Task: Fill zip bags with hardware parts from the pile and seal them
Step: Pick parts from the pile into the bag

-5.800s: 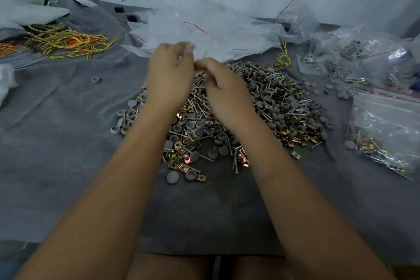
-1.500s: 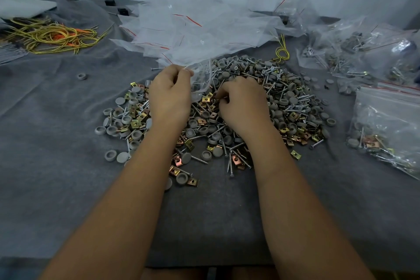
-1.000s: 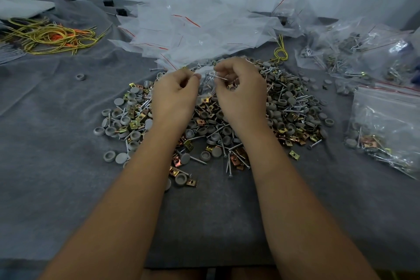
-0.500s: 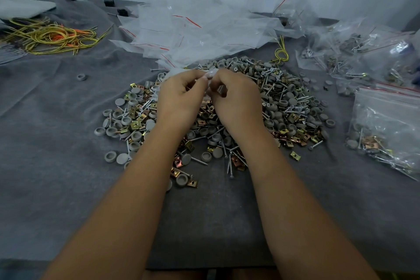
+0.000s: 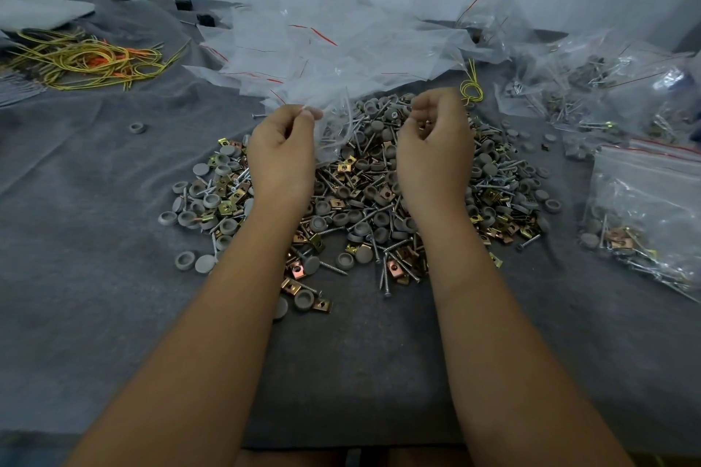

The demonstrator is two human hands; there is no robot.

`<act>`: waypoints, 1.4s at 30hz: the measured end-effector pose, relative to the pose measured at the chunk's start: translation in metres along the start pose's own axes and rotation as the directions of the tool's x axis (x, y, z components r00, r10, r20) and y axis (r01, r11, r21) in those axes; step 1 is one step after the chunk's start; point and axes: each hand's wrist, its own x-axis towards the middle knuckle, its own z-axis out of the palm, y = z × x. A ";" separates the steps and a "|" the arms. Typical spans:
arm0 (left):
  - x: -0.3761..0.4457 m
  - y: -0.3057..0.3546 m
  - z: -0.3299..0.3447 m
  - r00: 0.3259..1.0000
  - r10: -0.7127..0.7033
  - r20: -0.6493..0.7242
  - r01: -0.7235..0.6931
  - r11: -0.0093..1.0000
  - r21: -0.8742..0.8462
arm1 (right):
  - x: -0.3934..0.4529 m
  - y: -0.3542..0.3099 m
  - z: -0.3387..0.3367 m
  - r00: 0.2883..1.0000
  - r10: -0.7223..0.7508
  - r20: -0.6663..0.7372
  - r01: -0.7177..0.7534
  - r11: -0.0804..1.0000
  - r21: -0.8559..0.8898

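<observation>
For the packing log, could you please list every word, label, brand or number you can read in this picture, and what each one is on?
None: no readable text shows anywhere.
The zip bag pinched by the left hand is plain clear plastic.
The filled bags and the empty bags carry only a red seal line, no print.
The screws, caps and clips of the pile show no legible stamping.
The right hand holds a small part, too small to read.

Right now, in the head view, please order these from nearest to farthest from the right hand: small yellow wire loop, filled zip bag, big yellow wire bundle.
1. small yellow wire loop, just beyond the right hand
2. filled zip bag, far right
3. big yellow wire bundle, far left
</observation>
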 end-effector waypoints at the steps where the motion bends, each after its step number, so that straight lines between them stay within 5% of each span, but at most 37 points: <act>1: 0.000 0.000 0.000 1.000 0.000 -0.003 0.000 1.000 -0.001 | 0.001 0.001 0.000 0.999 0.001 0.041 0.001 0.999 -0.047; 11: -0.002 0.001 0.001 1.000 -0.001 0.011 0.001 1.000 -0.009 | -0.003 0.003 0.004 0.884 -0.034 0.465 0.317 0.774 -0.547; 42: -0.002 -0.001 0.003 0.999 -0.026 0.044 0.025 1.000 0.014 | -0.003 0.005 0.008 0.863 -0.049 0.502 0.355 0.766 -0.536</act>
